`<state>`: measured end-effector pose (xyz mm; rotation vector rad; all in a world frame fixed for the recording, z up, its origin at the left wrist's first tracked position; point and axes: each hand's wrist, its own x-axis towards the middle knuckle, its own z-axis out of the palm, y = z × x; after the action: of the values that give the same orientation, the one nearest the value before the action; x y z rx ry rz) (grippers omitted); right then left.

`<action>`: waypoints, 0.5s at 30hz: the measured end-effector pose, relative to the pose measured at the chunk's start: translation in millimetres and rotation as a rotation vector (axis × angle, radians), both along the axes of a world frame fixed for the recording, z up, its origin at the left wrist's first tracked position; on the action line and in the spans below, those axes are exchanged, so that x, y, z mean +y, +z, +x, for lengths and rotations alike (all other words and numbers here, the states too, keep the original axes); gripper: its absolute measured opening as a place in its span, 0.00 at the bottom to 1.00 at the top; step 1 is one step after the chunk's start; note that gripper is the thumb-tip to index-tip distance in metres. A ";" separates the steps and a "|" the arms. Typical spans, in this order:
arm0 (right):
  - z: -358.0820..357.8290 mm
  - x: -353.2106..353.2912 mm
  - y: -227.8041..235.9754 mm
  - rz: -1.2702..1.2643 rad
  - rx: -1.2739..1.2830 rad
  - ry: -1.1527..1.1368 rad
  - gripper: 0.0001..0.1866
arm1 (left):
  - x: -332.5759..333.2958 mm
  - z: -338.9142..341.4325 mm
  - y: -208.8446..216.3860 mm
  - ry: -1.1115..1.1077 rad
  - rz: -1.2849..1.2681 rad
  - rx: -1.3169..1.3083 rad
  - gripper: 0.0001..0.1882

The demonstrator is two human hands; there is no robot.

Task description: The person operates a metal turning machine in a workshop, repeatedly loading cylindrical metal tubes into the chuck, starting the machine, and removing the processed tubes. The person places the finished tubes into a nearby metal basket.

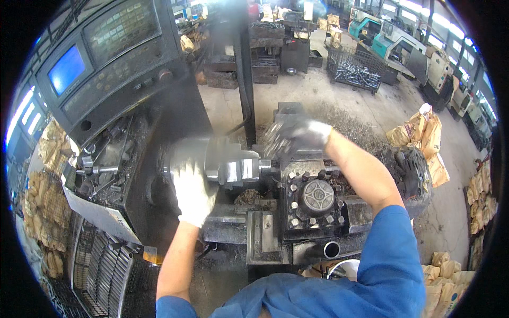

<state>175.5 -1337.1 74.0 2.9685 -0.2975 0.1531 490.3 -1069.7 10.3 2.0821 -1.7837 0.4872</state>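
Note:
My left hand [194, 192], in a pale work glove, lies against the lathe chuck [192, 151] with its fingers stretched over the metal. Beside its fingers, a shiny stepped metal workpiece [236, 170] sits between the chuck and the tailstock side. My right hand [298, 135], in a glove with a dark, dirty palm side, is above the right end of that workpiece. Motion smears its fingers, so what they hold, if anything, is unclear. Nearer to me stands the square tool post [318, 197], with several bolts around its round cap.
A control panel [114, 58] with a blue screen rises at the left. Below it, a tray [101, 206] carries tools and metal chips. Chips cover the floor behind the lathe. A wire basket of metal parts [358, 71] and paper sacks [421, 132] stand farther right.

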 end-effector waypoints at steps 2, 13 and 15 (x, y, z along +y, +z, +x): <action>-76.4 -86.8 -3.8 0.281 -0.418 -0.484 0.22 | -29.4 10.1 -1.1 -0.052 -0.041 -0.038 0.55; -96.2 -29.8 -77.3 0.624 -0.157 -0.578 0.13 | -94.0 22.8 82.6 -0.114 0.471 0.018 0.49; -63.0 -5.2 -49.6 0.675 0.006 -0.482 0.16 | -99.9 1.4 79.4 -0.260 0.395 0.094 0.39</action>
<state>112.5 -1342.4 24.4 3.4012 -1.2706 -0.0259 491.7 -1169.6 89.7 2.0220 -2.1906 -0.0397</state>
